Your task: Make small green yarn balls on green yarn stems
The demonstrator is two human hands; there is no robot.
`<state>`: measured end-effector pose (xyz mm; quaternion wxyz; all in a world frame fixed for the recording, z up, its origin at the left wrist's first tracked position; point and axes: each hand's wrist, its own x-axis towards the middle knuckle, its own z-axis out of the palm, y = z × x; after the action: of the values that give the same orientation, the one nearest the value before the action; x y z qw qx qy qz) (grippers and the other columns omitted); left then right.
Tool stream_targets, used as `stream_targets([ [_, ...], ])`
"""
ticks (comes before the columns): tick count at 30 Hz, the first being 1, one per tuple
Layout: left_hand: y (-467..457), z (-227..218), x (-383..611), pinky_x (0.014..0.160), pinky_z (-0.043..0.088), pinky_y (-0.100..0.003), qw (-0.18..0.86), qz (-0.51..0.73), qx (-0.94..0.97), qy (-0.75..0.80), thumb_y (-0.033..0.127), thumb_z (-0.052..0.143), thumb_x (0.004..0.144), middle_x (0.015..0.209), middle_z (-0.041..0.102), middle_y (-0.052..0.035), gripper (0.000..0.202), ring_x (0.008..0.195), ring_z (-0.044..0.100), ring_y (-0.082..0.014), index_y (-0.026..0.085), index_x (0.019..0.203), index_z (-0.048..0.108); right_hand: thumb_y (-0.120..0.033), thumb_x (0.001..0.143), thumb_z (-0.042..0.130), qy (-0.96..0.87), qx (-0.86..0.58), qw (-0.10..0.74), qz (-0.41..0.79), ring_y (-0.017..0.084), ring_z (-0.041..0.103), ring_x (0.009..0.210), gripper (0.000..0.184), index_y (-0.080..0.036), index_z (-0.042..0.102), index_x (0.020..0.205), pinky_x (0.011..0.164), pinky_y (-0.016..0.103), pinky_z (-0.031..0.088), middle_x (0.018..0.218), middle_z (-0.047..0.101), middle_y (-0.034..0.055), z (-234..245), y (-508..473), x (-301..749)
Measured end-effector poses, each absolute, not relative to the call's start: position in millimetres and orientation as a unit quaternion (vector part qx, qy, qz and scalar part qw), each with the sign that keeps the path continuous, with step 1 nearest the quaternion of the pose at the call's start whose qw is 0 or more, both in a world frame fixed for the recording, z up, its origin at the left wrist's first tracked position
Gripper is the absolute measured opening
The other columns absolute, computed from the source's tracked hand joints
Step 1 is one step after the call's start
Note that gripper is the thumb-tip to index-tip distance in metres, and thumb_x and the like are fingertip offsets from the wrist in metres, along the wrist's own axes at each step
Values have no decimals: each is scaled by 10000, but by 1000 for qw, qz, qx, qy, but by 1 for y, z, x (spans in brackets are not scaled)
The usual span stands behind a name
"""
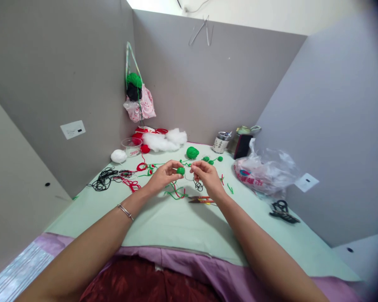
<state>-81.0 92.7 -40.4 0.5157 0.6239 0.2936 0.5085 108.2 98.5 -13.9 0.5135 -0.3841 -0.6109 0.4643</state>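
- The left hand [165,174] grips a small green ball [180,171] between thumb and fingertips, held above the worktop [164,226], beyond and to the left of the scissors [201,199].
- The right hand [206,176], beyond the scissors, has its thumb and forefinger brought together just beside the small green ball; anything between them is too small to tell.
- The scissors lie on the worktop with orange handles, dark blades pointing left.
- Just beyond the scissors lies a loop of black thread [198,185]; red and green yarn scraps [177,192] lie just to their left.
- Well left of the scissors spreads a tangle of black yarn [103,180], with red yarn [132,185] beside it.
- Farther beyond the scissors sits a larger green yarn ball [192,152], with small green pieces [211,162] to its right and white stuffing [160,142] behind it to the left.
- Right of the scissors and farther back, a plastic bag [258,174] lies near a tin [221,143].
- A black hair clip [283,213] lies well to the scissors' right.
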Motion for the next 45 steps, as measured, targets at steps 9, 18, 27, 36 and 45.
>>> stream_targets([
  [9,87,-36,-77,799,516,-322,536,502,612,294,343,718,753,893,646,-38,331,791,658,-160,145,990,597,-423,795,619,-624,-381,402,551,82,474,476,264,-162,587,772,474,219,371,607,586,-7,-29,101,105],
  [18,90,-37,-81,746,525,-302,553,498,590,314,421,647,809,858,613,-10,342,712,663,-140,169,1034,595,-387,763,685,-571,-327,416,627,64,385,508,247,-150,636,813,487,212,292,592,493,-34,-21,101,113],
  [27,94,-42,-79,814,509,-292,575,475,593,303,379,724,755,882,633,-30,409,814,671,-154,167,1083,605,-383,724,711,-596,-358,379,611,61,348,493,253,-144,639,770,476,208,284,549,458,-48,-24,108,119],
  [36,91,-39,-79,615,508,-244,573,423,627,313,450,646,804,736,606,-2,332,590,618,-110,147,931,606,-319,723,739,-515,-303,316,737,48,271,490,243,-141,580,769,458,185,221,557,342,-76,-18,107,123],
  [45,88,-40,-78,847,493,-320,624,387,619,279,412,693,784,1029,655,-74,444,890,664,-175,192,1165,633,-280,751,712,-488,-295,326,754,52,243,495,210,-148,550,750,437,177,213,588,307,-74,-23,119,134],
])
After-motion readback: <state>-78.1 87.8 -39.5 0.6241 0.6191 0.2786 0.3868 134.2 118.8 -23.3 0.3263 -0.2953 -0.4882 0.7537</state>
